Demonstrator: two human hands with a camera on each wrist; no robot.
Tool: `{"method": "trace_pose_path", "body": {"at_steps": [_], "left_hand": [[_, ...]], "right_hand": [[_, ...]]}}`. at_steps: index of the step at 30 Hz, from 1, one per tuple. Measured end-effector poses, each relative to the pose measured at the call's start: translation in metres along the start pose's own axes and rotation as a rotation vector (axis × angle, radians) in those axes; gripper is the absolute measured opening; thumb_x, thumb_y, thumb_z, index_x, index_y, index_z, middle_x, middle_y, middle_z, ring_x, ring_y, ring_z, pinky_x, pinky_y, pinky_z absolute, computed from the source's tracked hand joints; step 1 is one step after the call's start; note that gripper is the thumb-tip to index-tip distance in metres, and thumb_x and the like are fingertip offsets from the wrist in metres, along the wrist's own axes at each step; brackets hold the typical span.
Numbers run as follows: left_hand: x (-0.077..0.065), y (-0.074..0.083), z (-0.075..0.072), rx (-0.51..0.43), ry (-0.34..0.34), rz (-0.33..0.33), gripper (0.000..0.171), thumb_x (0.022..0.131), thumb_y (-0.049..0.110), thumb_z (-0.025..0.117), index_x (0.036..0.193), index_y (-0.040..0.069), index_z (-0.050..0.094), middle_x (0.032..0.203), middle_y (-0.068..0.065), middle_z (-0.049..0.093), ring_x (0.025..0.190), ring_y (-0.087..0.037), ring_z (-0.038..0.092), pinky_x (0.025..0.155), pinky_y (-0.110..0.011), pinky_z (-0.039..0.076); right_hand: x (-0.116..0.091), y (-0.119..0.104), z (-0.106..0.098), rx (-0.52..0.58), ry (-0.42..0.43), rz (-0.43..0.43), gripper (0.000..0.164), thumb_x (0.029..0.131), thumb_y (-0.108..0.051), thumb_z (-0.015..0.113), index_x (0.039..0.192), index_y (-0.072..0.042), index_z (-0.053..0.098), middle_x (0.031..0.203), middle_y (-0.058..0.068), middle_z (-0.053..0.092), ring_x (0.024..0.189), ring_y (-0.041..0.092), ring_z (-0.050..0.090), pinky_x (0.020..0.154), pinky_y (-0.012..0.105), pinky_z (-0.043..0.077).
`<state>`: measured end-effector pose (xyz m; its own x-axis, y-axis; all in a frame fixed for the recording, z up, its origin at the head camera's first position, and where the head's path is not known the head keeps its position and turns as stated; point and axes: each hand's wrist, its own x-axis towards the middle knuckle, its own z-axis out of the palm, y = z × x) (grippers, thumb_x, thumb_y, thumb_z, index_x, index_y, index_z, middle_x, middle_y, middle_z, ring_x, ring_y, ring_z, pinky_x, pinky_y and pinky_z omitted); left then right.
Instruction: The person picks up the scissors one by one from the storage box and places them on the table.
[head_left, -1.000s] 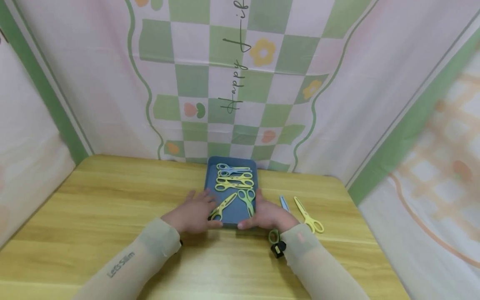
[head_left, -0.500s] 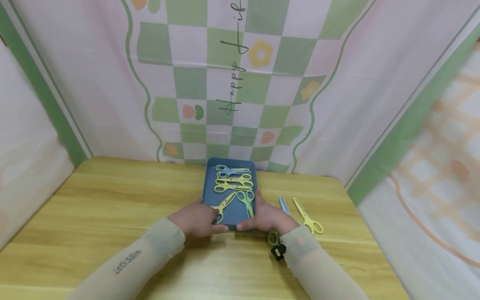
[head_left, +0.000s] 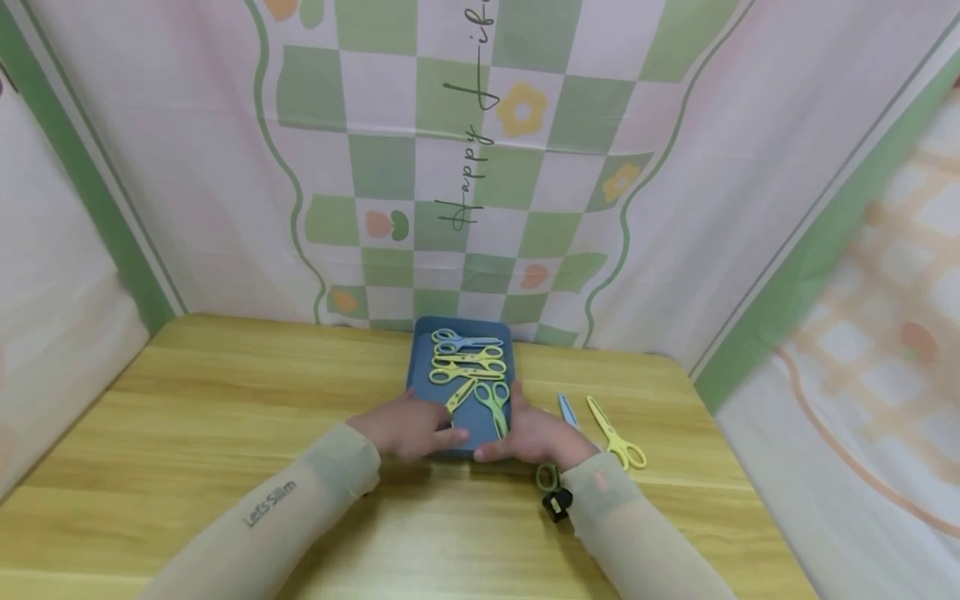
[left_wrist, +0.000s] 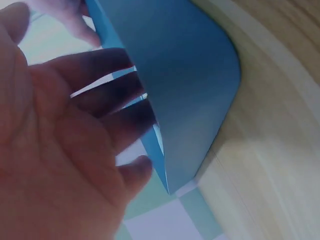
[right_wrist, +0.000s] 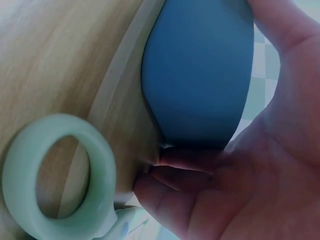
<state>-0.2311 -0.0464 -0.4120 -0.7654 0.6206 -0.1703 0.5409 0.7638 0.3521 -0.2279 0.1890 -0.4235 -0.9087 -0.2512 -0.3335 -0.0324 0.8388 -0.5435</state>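
A blue tray (head_left: 472,423) holds several scissors: blue scissors (head_left: 474,342) at the back, yellow scissors (head_left: 457,359) in the middle and green scissors (head_left: 492,405) near the right wall. My left hand (head_left: 408,427) reaches over the tray's left wall, covering the handles of another yellow pair (head_left: 460,396). From the left wrist view, its fingers (left_wrist: 117,95) are nearly straight and pass behind the rim, fingertips hidden. My right hand (head_left: 532,432) holds the tray's near right corner, thumb at the front rim. In the right wrist view its fingers (right_wrist: 170,200) bend under the tray wall (right_wrist: 200,75).
Right of the tray, loose yellow scissors (head_left: 612,436) and blue scissors (head_left: 567,410), partly hidden, lie on the wooden table (head_left: 247,375). A green scissor handle (right_wrist: 102,175) is close to the right hand. A checkered cloth (head_left: 442,275) hangs behind the tray.
My left hand has moved right and further over the tray, covering the yellow scissors' handles; their blades have shifted slightly. The right hand stays at the tray's corner.
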Motion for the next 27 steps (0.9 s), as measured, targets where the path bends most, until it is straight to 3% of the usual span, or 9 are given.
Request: {"method": "trace_pose_path", "body": {"at_steps": [4,6,8,12,22,27], "left_hand": [[0.010,-0.009,-0.006,0.026,0.147,0.039,0.050,0.097,0.044,0.061,0.132,0.008,0.066,0.148,-0.017,0.046,0.144,-0.039,0.027,0.114,-0.063,0.012],[0.013,-0.013,-0.010,0.023,0.199,0.001,0.042,0.093,0.039,0.068,0.127,0.013,0.070,0.155,-0.020,0.036,0.146,-0.045,0.016,0.112,-0.067,0.010],[0.016,-0.015,-0.014,-0.003,0.208,-0.059,0.035,0.090,0.036,0.072,0.120,0.019,0.074,0.159,-0.020,0.026,0.146,-0.049,0.008,0.111,-0.069,0.009],[0.021,-0.020,-0.018,-0.043,0.160,-0.158,0.024,0.088,0.037,0.074,0.109,0.026,0.079,0.163,-0.018,0.015,0.144,-0.053,0.000,0.109,-0.072,0.006],[0.033,-0.021,-0.028,0.014,0.043,-0.264,0.015,0.085,0.035,0.076,0.097,0.028,0.080,0.160,-0.025,0.019,0.142,-0.057,-0.002,0.109,-0.070,0.008],[0.041,-0.019,-0.032,0.000,0.011,-0.365,0.017,0.081,0.037,0.080,0.090,0.023,0.079,0.162,-0.021,0.016,0.143,-0.055,-0.005,0.112,-0.067,0.008]], "right_hand": [[0.001,0.001,0.000,0.000,-0.004,0.003,0.149,0.065,-0.065,0.084,0.155,0.002,-0.014,0.150,0.034,0.034,0.132,0.042,0.043,0.106,0.050,0.037],[0.001,0.001,0.000,0.002,-0.003,0.008,0.149,0.065,-0.066,0.084,0.155,0.003,-0.013,0.150,0.035,0.033,0.132,0.042,0.043,0.107,0.050,0.036],[0.000,0.001,0.000,0.008,-0.001,0.011,0.149,0.065,-0.065,0.085,0.155,0.003,-0.013,0.150,0.035,0.033,0.132,0.043,0.042,0.107,0.050,0.036],[-0.001,0.001,-0.001,0.004,0.003,0.015,0.149,0.064,-0.064,0.085,0.155,0.004,-0.012,0.148,0.036,0.034,0.132,0.043,0.043,0.107,0.050,0.036],[-0.002,-0.002,-0.002,0.015,-0.009,0.019,0.149,0.065,-0.063,0.085,0.155,0.002,-0.014,0.151,0.034,0.031,0.134,0.043,0.041,0.108,0.050,0.034],[-0.002,-0.001,-0.002,0.010,-0.014,0.015,0.149,0.066,-0.063,0.085,0.154,0.003,-0.014,0.150,0.035,0.033,0.133,0.043,0.042,0.107,0.050,0.035]]}}
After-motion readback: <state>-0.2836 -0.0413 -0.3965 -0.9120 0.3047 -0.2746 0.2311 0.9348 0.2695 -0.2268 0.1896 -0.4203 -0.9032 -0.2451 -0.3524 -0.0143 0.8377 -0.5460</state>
